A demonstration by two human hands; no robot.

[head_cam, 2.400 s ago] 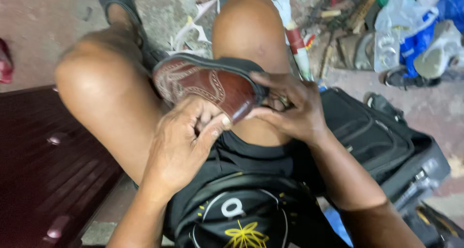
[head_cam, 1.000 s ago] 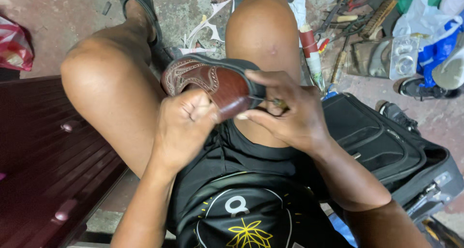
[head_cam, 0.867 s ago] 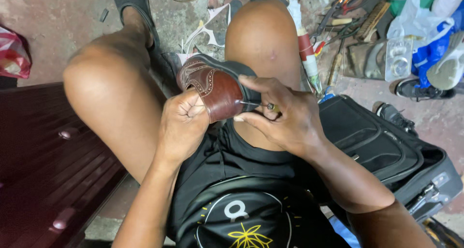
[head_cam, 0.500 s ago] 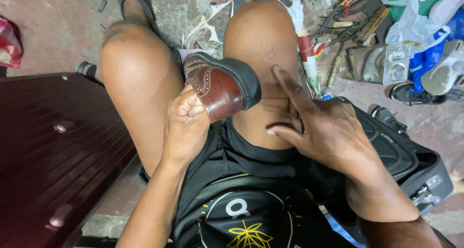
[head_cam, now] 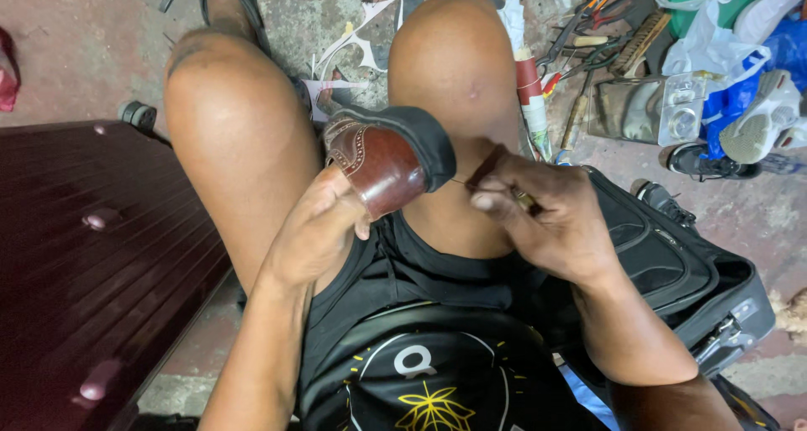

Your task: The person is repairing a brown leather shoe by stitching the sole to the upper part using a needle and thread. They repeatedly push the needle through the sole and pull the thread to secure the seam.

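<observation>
Left hand: firmly, the left hand [head_cam: 315, 229] gripped the brown leather shoe [head_cam: 378, 158] between the knees.
Right hand: the right hand [head_cam: 546, 217] pinched a thin thread [head_cam: 461, 181] running taut to the shoe's black sole edge.
Shoe: glossy, brogue-punched upper, tilted sole-up.
Surface: stained concrete floor [head_cam: 76, 44], littered with scraps.
Surroundings: a ribbed maroon suitcase [head_cam: 84, 254] lay left; a black fabric bag [head_cam: 672, 263] right; tools [head_cam: 588, 28] beyond.

The concrete floor [head_cam: 76, 44] bore scattered tools [head_cam: 588, 36] beyond the black bag [head_cam: 672, 263], with paper scraps [head_cam: 353, 53] farther off.
</observation>
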